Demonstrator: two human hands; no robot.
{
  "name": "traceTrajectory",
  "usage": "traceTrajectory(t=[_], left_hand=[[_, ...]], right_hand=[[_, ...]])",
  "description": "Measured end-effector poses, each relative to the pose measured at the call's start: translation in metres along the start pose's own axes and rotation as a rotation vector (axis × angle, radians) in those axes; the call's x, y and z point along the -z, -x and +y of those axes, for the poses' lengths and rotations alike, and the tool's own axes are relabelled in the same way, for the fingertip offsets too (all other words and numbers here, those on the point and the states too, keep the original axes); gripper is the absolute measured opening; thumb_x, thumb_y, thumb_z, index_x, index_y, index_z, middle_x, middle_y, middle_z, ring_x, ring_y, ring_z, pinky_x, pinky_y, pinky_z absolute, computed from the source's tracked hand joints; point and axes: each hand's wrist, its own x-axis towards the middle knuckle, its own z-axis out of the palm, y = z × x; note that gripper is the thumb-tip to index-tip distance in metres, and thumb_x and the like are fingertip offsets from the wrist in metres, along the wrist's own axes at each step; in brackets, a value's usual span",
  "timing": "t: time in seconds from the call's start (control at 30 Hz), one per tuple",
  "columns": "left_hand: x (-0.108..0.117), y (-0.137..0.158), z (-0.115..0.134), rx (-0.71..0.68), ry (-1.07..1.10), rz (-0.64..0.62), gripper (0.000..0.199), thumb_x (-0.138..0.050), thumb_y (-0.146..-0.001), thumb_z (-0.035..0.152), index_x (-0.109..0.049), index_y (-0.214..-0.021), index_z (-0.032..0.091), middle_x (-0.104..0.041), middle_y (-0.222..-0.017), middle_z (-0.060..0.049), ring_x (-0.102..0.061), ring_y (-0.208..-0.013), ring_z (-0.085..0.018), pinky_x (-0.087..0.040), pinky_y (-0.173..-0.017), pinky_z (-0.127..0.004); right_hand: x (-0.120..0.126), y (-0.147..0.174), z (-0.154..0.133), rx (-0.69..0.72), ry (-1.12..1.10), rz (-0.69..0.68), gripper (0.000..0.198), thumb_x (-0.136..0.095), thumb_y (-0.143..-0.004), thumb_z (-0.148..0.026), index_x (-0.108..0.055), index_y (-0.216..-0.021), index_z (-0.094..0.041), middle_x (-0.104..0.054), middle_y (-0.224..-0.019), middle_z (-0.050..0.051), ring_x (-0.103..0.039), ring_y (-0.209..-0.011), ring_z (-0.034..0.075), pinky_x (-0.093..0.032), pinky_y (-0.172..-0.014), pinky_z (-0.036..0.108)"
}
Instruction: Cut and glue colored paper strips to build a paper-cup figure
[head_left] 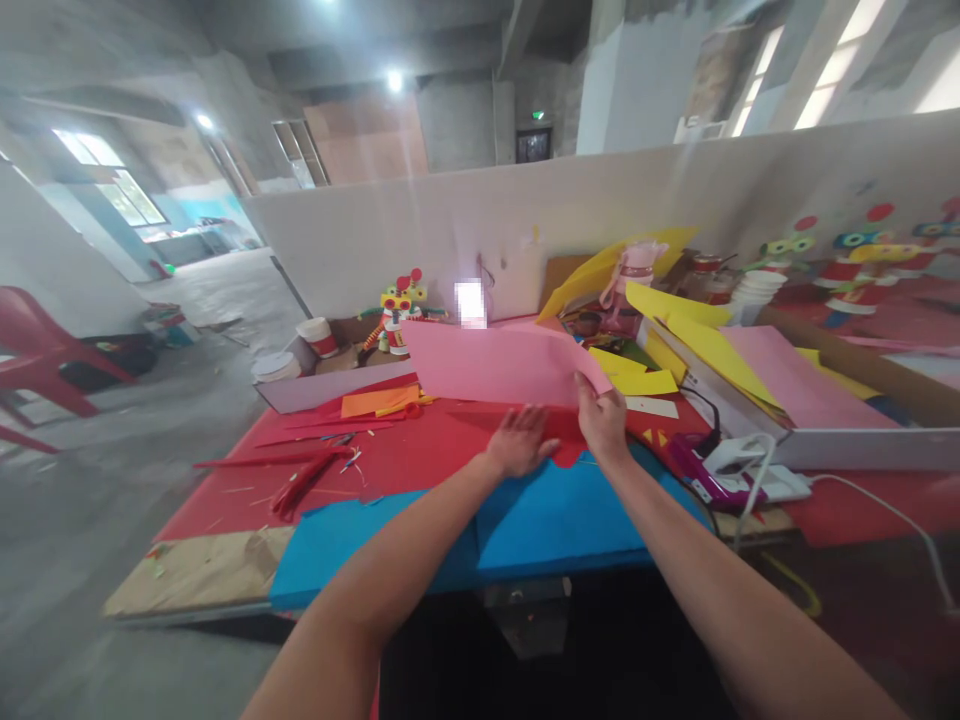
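Observation:
A large pink paper sheet [495,365] is raised over the red-covered table, its right end pinched between the thumb and fingers of my right hand [601,410]. Below its lower edge, my left hand [521,440] lies palm down with fingers spread, on or just above a red sheet [566,425]. Whether the left fingertips touch the pink sheet I cannot tell. Under both forearms, blue sheets [555,520] cover the front of the table.
Red strips [311,480] and an orange piece [379,401] lie to the left. A paper-cup figure [396,318] stands behind. At right are a purple power strip [716,475] with a white cable and a box [862,448] of yellow and pink sheets. A white partition [360,240] closes the back.

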Motion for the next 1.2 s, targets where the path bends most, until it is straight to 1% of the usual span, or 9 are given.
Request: traceTrajectory(t=[0.2, 0.3, 0.4, 0.47, 0.6, 0.73, 0.93, 1.03, 1.2], left_hand=[[0.017, 0.066, -0.072, 0.496, -0.106, 0.045, 0.068, -0.029, -0.094, 0.05, -0.039, -0.14, 0.0, -0.038, -0.145, -0.027, -0.031, -0.139, -0.035, -0.023, -0.113, -0.051], [0.042, 0.114, -0.087, 0.537, -0.148, 0.034, 0.056, -0.039, -0.092, 0.043, -0.048, -0.133, 0.007, -0.041, -0.146, -0.022, -0.036, -0.137, -0.032, -0.034, -0.108, -0.047], [0.072, 0.147, -0.094, 0.615, -0.129, -0.052, 0.036, -0.039, -0.092, 0.038, -0.067, -0.103, 0.018, -0.068, -0.111, -0.014, -0.062, -0.109, -0.027, -0.046, -0.094, -0.039], [0.087, 0.16, -0.102, 0.701, -0.121, 0.084, 0.037, -0.046, -0.089, 0.045, -0.066, -0.106, 0.019, -0.07, -0.106, -0.013, -0.064, -0.104, -0.029, -0.048, -0.091, -0.042], [0.092, 0.167, -0.121, 0.341, 0.088, 0.374, 0.073, -0.059, -0.079, 0.055, -0.043, -0.139, 0.018, -0.049, -0.141, -0.015, -0.043, -0.132, -0.032, -0.038, -0.107, -0.047], [0.074, 0.162, -0.122, -0.068, 0.445, 0.123, 0.056, -0.055, -0.083, 0.055, -0.057, -0.13, 0.024, -0.051, -0.141, -0.01, -0.036, -0.138, -0.028, -0.033, -0.113, -0.047], [0.06, 0.145, -0.124, -0.037, 0.624, -0.022, 0.063, -0.065, -0.077, 0.053, -0.056, -0.132, 0.025, -0.049, -0.142, -0.011, -0.036, -0.138, -0.028, -0.027, -0.115, -0.053], [0.065, 0.142, -0.13, -0.043, 0.712, -0.069, 0.054, -0.063, -0.075, 0.06, -0.069, -0.115, 0.024, -0.055, -0.137, -0.011, -0.036, -0.138, -0.03, -0.025, -0.114, -0.054], [0.071, 0.149, -0.123, 0.08, 0.84, -0.083, 0.039, -0.059, -0.08, 0.054, -0.076, -0.096, 0.022, -0.071, -0.112, -0.01, -0.056, -0.12, -0.029, -0.043, -0.102, -0.047]], right_hand=[[0.002, 0.006, 0.003, -0.028, 0.027, -0.137, 0.047, -0.039, -0.091, -0.051, -0.067, -0.112, -0.018, -0.067, -0.118, 0.013, -0.056, -0.119, 0.026, -0.038, -0.106, 0.039], [0.005, 0.01, 0.003, -0.065, -0.013, -0.182, 0.046, -0.04, -0.091, -0.051, -0.066, -0.113, -0.02, -0.066, -0.12, 0.011, -0.053, -0.123, 0.025, -0.038, -0.106, 0.038], [0.015, 0.014, 0.004, -0.077, -0.095, -0.345, 0.043, -0.042, -0.09, -0.053, -0.068, -0.107, -0.022, -0.07, -0.109, 0.007, -0.058, -0.115, 0.025, -0.044, -0.1, 0.036], [0.025, 0.019, 0.006, -0.076, -0.156, -0.534, 0.043, -0.043, -0.089, -0.054, -0.069, -0.104, -0.022, -0.072, -0.101, 0.006, -0.062, -0.105, 0.025, -0.048, -0.094, 0.035], [0.042, 0.027, 0.015, -0.049, -0.201, -0.846, 0.041, -0.047, -0.087, -0.054, -0.071, -0.091, -0.021, -0.072, -0.09, 0.005, -0.065, -0.087, 0.023, -0.052, -0.084, 0.035], [0.047, 0.031, 0.019, -0.06, -0.199, -0.973, 0.037, -0.053, -0.084, -0.052, -0.072, -0.091, -0.021, -0.073, -0.095, 0.007, -0.067, -0.088, 0.024, -0.052, -0.083, 0.036], [0.048, 0.025, 0.012, -0.173, -0.254, -1.062, 0.036, -0.058, -0.08, -0.052, -0.072, -0.09, -0.02, -0.074, -0.09, 0.007, -0.067, -0.087, 0.025, -0.052, -0.084, 0.038], [0.05, 0.022, 0.012, -0.211, -0.297, -1.083, 0.039, -0.058, -0.079, -0.056, -0.072, -0.083, -0.019, -0.074, -0.084, 0.006, -0.066, -0.083, 0.024, -0.051, -0.083, 0.037], [0.056, 0.02, 0.018, -0.232, -0.259, -1.08, 0.04, -0.061, -0.075, -0.057, -0.072, -0.082, -0.019, -0.073, -0.084, 0.005, -0.065, -0.084, 0.024, -0.051, -0.08, 0.036]])
